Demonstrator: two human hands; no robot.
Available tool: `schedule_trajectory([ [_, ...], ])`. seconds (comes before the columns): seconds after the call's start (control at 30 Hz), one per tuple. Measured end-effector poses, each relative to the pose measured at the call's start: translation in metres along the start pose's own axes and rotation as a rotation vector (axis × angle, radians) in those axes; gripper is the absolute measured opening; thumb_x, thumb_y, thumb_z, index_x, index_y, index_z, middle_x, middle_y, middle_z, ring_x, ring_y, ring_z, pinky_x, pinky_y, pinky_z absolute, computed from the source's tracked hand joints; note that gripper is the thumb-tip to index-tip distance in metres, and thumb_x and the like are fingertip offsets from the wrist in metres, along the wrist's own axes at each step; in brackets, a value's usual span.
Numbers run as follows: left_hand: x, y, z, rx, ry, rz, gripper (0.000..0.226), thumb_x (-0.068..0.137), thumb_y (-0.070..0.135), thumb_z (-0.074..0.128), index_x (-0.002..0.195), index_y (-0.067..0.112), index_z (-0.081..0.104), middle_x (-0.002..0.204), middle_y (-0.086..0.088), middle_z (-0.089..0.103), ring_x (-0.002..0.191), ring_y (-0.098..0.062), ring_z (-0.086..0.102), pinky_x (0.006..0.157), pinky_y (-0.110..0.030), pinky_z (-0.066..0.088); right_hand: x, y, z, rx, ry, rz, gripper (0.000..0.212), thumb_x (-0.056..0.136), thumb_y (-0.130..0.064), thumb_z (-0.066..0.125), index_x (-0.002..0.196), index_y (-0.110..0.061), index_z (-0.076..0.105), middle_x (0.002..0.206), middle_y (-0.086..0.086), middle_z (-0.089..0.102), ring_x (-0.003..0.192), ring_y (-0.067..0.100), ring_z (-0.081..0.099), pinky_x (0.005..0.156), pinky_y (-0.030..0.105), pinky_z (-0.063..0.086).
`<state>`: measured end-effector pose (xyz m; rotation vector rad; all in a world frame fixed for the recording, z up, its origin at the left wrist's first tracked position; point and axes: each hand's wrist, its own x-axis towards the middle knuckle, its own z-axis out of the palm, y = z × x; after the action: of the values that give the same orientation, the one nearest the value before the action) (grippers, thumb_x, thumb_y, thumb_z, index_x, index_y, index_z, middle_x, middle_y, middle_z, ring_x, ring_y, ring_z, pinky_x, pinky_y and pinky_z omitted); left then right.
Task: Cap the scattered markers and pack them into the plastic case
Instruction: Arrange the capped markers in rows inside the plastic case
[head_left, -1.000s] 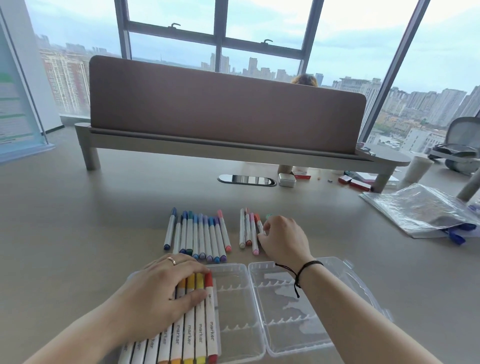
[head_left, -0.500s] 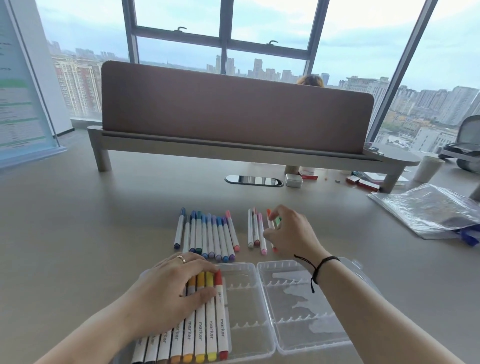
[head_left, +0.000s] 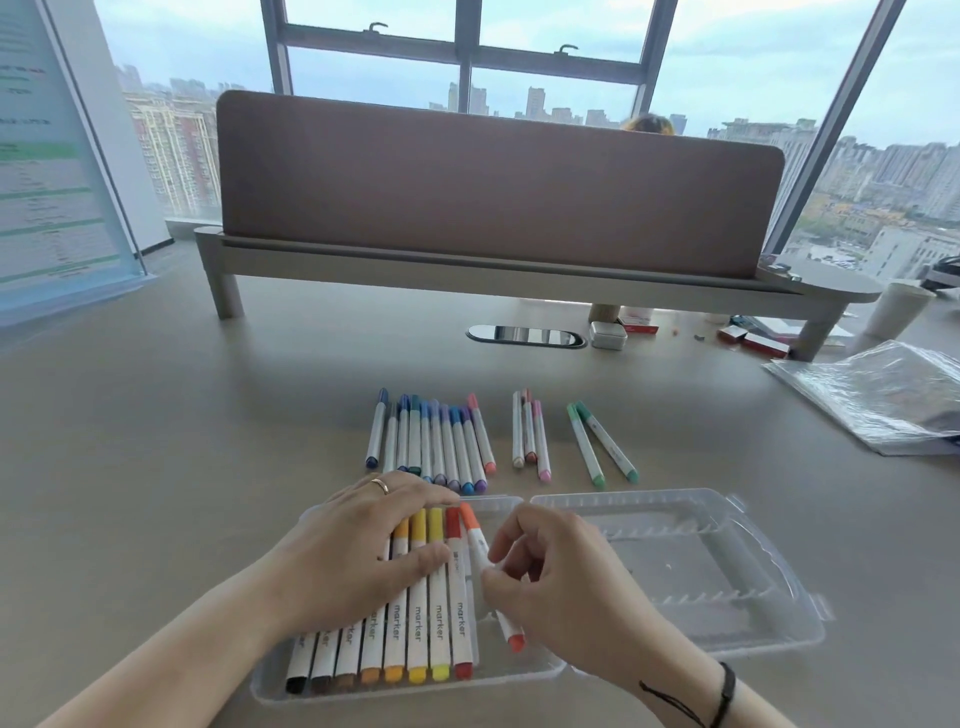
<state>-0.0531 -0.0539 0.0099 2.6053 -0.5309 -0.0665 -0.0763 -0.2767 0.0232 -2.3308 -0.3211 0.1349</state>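
A clear plastic case (head_left: 524, 675) lies open at the near edge, its lid (head_left: 727, 561) spread to the right. Several capped markers (head_left: 415, 623), black through red, lie in a row in the left tray. My left hand (head_left: 358, 545) rests flat across their upper halves. My right hand (head_left: 550, 577) pinches an orange marker (head_left: 475, 535) just right of the red one, over the tray. Beyond the case lie a group of blue and purple markers (head_left: 436, 441), three pinkish ones (head_left: 530, 436) and two green ones (head_left: 602, 447).
A brown divider panel on a grey riser (head_left: 493, 270) crosses the desk behind. A cable port (head_left: 524, 335) and a small white box (head_left: 608, 335) sit under it. A clear plastic bag (head_left: 883, 400) lies at the right, with small red items (head_left: 748, 340) nearby.
My right hand lifted an orange marker from the pinkish group and brought it back over the case beside the red one. Two green markers are now uncovered. The left hand stayed put.
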Motion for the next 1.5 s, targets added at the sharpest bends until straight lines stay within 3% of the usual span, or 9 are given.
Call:
schedule_trajectory([
  [0.2,-0.001,-0.001,0.000,0.105,-0.041,0.020,0.047,0.091,0.074,0.031,0.137,0.071,0.021,0.142,0.036,0.030,0.131,0.011,0.029,0.107,-0.035,0.039,-0.002,-0.004,0.003,-0.027,-0.050,-0.023,0.019,0.083,-0.046,0.072,0.082,-0.028,0.067,0.078,-0.015,0.071,0.062,0.000,0.059,0.056,0.016,0.046],
  [0.37,0.000,-0.001,0.000,0.119,-0.047,0.018,0.048,0.089,0.077,0.026,0.137,0.070,0.024,0.142,0.036,0.031,0.133,0.010,0.028,0.108,-0.037,0.039,-0.001,0.012,-0.009,-0.140,-0.092,-0.162,0.019,0.088,-0.053,0.066,0.095,-0.037,0.072,0.094,-0.023,0.067,0.095,0.000,0.058,0.080,0.018,0.049],
  [0.47,0.001,-0.001,0.000,0.119,-0.048,0.016,0.049,0.088,0.079,0.025,0.136,0.071,0.023,0.141,0.037,0.032,0.132,0.011,0.028,0.108,-0.037,0.039,-0.002,0.025,-0.018,-0.277,-0.107,-0.360,0.029,0.094,-0.058,0.054,0.115,-0.045,0.069,0.120,-0.032,0.061,0.115,-0.006,0.048,0.097,0.018,0.041],
  [0.57,0.001,-0.001,-0.001,0.113,-0.054,0.011,0.051,0.088,0.078,0.026,0.138,0.069,0.024,0.142,0.036,0.032,0.133,0.011,0.028,0.109,-0.036,0.038,-0.002,0.030,-0.022,-0.362,-0.145,-0.409,0.038,0.095,-0.065,0.045,0.128,-0.052,0.060,0.134,-0.040,0.052,0.127,-0.010,0.039,0.106,0.019,0.032],
  [0.77,0.001,-0.003,0.001,0.117,-0.049,0.006,0.052,0.088,0.079,0.027,0.139,0.066,0.024,0.143,0.036,0.032,0.134,0.010,0.028,0.109,-0.038,0.039,0.002,0.028,-0.017,-0.397,-0.136,-0.439,0.046,0.090,-0.073,0.043,0.129,-0.053,0.059,0.134,-0.042,0.050,0.130,-0.008,0.039,0.109,0.026,0.032],
  [0.97,0.001,-0.003,0.000,0.119,-0.058,0.004,0.054,0.088,0.078,0.028,0.140,0.064,0.025,0.143,0.036,0.032,0.133,0.011,0.028,0.109,-0.037,0.038,0.000,0.025,-0.016,-0.495,-0.118,-0.486,0.041,0.095,-0.067,0.044,0.123,-0.046,0.066,0.133,-0.032,0.059,0.126,0.001,0.047,0.105,0.028,0.036],
  [1.1,0.001,-0.003,0.001,0.111,-0.043,0.012,0.053,0.089,0.077,0.030,0.140,0.062,0.029,0.141,0.036,0.033,0.130,0.013,0.029,0.110,-0.031,0.035,0.001,0.026,-0.018,-0.489,-0.154,-0.484,0.041,0.096,-0.066,0.043,0.126,-0.047,0.063,0.137,-0.034,0.054,0.128,-0.001,0.043,0.108,0.025,0.029],
  [1.33,0.001,-0.004,-0.001,0.075,-0.047,0.016,0.052,0.086,0.079,0.034,0.137,0.065,0.032,0.134,0.041,0.032,0.126,0.018,0.029,0.109,-0.026,0.034,0.002,0.024,-0.016,-0.481,-0.157,-0.490,0.041,0.097,-0.063,0.043,0.127,-0.044,0.064,0.137,-0.031,0.055,0.129,0.001,0.043,0.109,0.033,0.033],
  [1.5,0.003,-0.007,-0.003,0.043,-0.043,0.017,0.054,0.085,0.078,0.038,0.137,0.060,0.038,0.132,0.038,0.035,0.124,0.017,0.030,0.105,-0.020,0.033,0.005,0.018,-0.017,-0.466,-0.211,-0.485,0.046,0.094,-0.066,0.046,0.132,-0.043,0.060,0.141,-0.034,0.050,0.134,-0.002,0.037,0.112,0.026,0.024],
])
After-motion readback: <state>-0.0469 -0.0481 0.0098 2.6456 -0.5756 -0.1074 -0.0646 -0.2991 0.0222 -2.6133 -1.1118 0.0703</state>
